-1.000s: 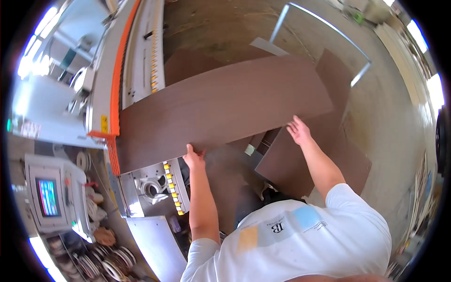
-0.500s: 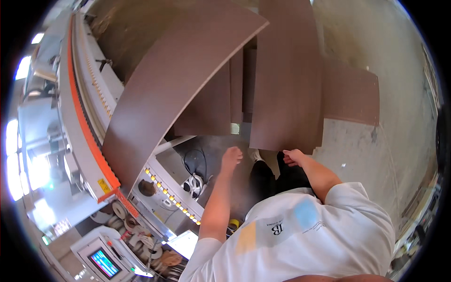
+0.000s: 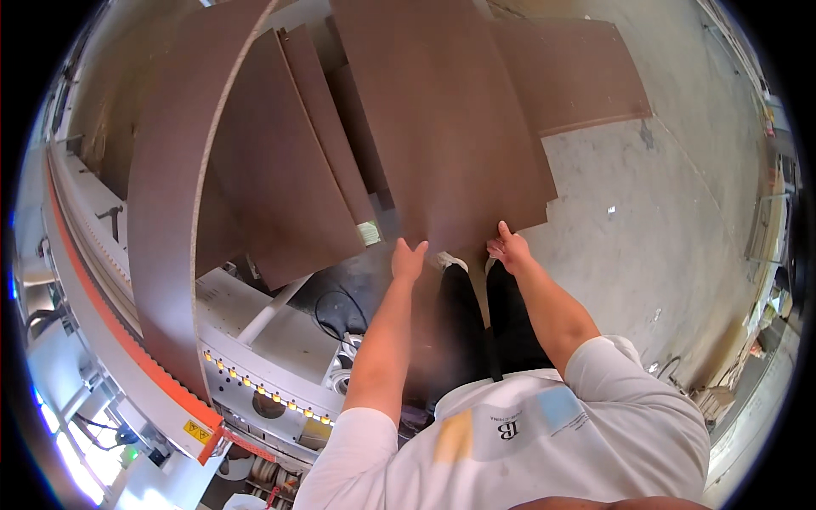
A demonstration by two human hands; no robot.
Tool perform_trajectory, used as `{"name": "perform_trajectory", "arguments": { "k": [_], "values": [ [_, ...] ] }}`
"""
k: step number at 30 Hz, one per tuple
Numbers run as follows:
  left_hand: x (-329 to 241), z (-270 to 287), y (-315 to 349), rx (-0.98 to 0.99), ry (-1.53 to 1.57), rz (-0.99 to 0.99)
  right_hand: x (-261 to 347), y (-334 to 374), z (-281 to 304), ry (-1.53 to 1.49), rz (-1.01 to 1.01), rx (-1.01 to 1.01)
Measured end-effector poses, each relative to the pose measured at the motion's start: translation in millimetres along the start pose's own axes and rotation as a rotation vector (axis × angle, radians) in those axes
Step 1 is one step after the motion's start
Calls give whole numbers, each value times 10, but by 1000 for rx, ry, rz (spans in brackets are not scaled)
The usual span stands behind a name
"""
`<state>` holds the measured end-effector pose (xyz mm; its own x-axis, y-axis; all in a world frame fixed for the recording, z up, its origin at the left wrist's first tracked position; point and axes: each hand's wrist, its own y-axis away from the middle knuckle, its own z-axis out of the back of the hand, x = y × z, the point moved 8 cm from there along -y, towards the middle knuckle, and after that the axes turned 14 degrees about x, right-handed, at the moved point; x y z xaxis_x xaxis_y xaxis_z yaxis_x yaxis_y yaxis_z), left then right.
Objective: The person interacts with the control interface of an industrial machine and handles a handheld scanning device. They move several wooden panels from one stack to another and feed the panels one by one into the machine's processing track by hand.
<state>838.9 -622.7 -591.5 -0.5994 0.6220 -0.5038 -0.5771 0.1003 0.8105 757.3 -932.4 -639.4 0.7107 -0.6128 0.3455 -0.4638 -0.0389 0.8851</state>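
Observation:
A long dark brown panel [image 3: 450, 127] stretches away in front of me, its near edge just beyond my shoes. My left hand [image 3: 409, 260] is at the near left corner of this panel, thumb and forefinger spread; I cannot tell whether it touches the board. At the right part of the same edge is my right hand [image 3: 508, 248], its thumb over the edge and its other fingers curled below. Another brown panel [image 3: 166, 170] leans to the left, its lower end against an edge-banding machine [image 3: 140, 340].
Several more brown panels [image 3: 263, 161] lie left of the middle one, and another panel [image 3: 578, 76] lies at the far right. Yellow-tipped rollers [image 3: 255, 384] line the machine's support rail. A black cable [image 3: 327, 310] hangs beside it. Concrete floor [image 3: 612, 280] spreads to the right.
My view has shifted, so the panels and machine sit further left. Both hands have reached forward to the near edge of the middle panel; the left fingers have spread from a loose curl.

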Motion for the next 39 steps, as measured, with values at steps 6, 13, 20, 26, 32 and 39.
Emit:
{"name": "perform_trajectory", "arguments": {
  "k": [6,13,20,26,32,39],
  "values": [
    [-179,-329,271,-132,-88,27,111,195,324,14,63,26],
    [116,-1553,505,277,-109,112,-245,615,1250,-210,274,-216],
    [41,-2310,622,595,-492,-25,-760,1158,1597,-19,-145,-300],
    [-260,-1677,11,684,280,144,-690,1768,3003,-1,-124,-516],
    [-1021,-912,-299,464,531,37,-999,2495,4128,-347,236,-507],
    [-1491,-1257,-309,582,1347,-113,-164,4081,3368,-458,504,-1026]
  ]
}}
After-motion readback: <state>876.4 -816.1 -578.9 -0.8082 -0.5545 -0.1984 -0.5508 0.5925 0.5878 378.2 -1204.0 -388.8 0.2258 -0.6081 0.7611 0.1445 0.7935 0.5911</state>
